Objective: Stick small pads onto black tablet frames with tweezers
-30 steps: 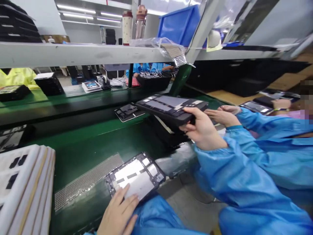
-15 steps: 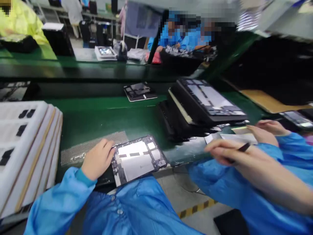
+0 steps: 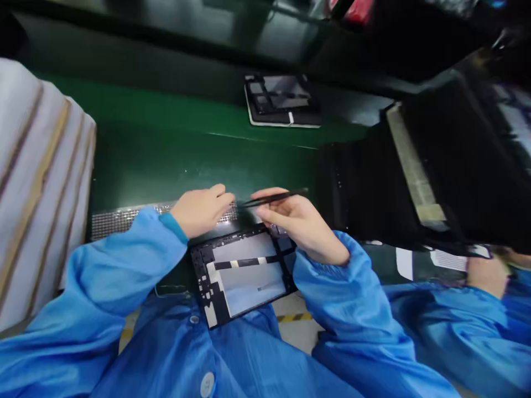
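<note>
Got the tweezers pinched in my right hand, tips by the dotted sheet. From here I can't tell if my left hand grips anything. I'd keep that sheet steady, tips shallow, wrist light over the open tablet at the green table's near edge.

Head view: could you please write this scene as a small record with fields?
Left hand: at silver gridded strip, contact unclear
Right hand: holds slim black pointed tool
Below hands in picture: black rectangular frame with silver panels
Left side: white slabs side by side
Surface: green table
</note>
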`<state>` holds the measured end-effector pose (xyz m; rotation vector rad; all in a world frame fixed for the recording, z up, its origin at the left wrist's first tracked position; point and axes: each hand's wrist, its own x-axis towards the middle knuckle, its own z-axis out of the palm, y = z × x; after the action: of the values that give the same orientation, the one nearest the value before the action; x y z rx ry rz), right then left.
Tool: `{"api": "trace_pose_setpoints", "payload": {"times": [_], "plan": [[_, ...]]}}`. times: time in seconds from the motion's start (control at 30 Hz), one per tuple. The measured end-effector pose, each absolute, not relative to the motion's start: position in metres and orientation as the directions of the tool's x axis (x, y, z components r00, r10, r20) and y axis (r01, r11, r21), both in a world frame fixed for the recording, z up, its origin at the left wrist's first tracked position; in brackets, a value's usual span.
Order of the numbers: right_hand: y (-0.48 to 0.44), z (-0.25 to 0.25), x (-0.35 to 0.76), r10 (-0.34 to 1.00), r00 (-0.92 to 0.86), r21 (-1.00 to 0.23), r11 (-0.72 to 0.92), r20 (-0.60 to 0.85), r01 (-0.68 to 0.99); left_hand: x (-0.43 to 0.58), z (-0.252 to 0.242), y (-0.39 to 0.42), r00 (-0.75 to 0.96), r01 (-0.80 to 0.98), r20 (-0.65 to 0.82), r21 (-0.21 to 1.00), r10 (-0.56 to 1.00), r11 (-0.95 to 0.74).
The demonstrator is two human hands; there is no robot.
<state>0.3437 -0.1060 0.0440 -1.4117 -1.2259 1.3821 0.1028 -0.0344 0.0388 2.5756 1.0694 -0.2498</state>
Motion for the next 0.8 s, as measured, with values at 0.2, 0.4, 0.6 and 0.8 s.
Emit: {"api": "trace_pose_setpoints", "payload": {"times": [0.2, 0.4, 0.6, 0.8], "plan": [[-0.083, 0.014, 0.330, 0.998, -0.052, -0.961, -0.024, -0.040, 0.276, 0.089, 0.014, -0.009, 0.777, 0.624, -0.330, 0.288, 0.536, -0.726], [-0.082, -0.004, 0.326, 0.993, -0.121, -0.957, 0.033, -0.002, 0.287, 0.083, 0.010, -0.014, 0.805, 0.588, -0.292, 0.269, 0.517, -0.763], [-0.082, -0.009, 0.328, 0.992, -0.126, -0.960, 0.034, -0.002, 0.279, 0.086, 0.009, -0.014, 0.807, 0.576, -0.307, 0.225, 0.504, -0.786], [-0.078, -0.008, 0.326, 0.988, -0.150, -0.926, 0.093, 0.040, 0.366, 0.085, 0.011, -0.015, 0.812, 0.572, -0.292, 0.221, 0.506, -0.790]]}}
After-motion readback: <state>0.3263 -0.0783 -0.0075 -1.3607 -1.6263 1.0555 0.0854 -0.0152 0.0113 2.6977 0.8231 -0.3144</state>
